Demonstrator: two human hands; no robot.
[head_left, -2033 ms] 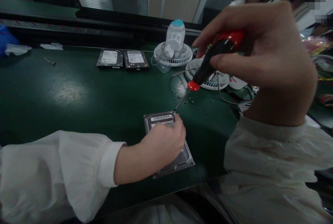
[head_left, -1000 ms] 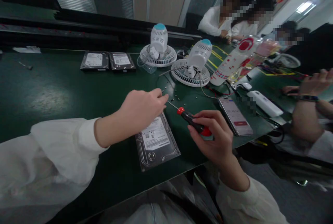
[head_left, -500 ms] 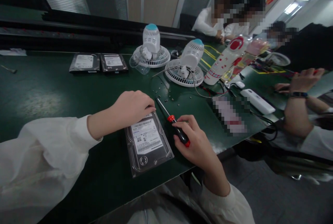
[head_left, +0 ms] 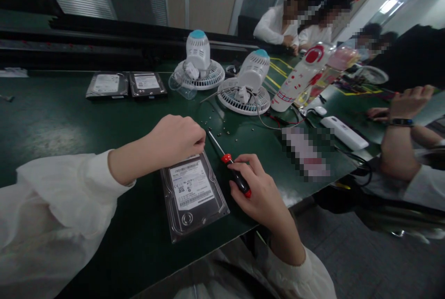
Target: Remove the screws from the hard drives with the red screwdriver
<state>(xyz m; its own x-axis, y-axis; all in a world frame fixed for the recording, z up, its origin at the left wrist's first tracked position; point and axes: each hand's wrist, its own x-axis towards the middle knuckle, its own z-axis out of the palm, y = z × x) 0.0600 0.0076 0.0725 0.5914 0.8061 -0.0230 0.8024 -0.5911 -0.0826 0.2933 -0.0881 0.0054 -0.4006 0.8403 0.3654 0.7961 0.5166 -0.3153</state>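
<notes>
A hard drive (head_left: 192, 185) with a white label lies face up on the green table near its front edge. Just over the drive's far end is my left hand (head_left: 179, 134), its fingers curled into a pinch. Whatever those fingertips hold, if anything, is hidden. My right hand (head_left: 259, 187) holds a screwdriver (head_left: 239, 181) by its black and red handle, to the right of the drive. The metal shaft points away from me, toward several small screws (head_left: 224, 132) scattered on the table.
Two more hard drives (head_left: 107, 84) lie side by side farther back. Two white fans (head_left: 245, 90) rest grille down, with a clear plastic cup (head_left: 186, 86) beside one. A bottle (head_left: 295, 81), a white power strip (head_left: 343, 132) and cables are to the right, near another person's arm (head_left: 399, 143).
My left hand has lifted slightly off the drive's far end, with its fingers still pinched. My right hand keeps its hold on the screwdriver. The whole view has shifted a little.
</notes>
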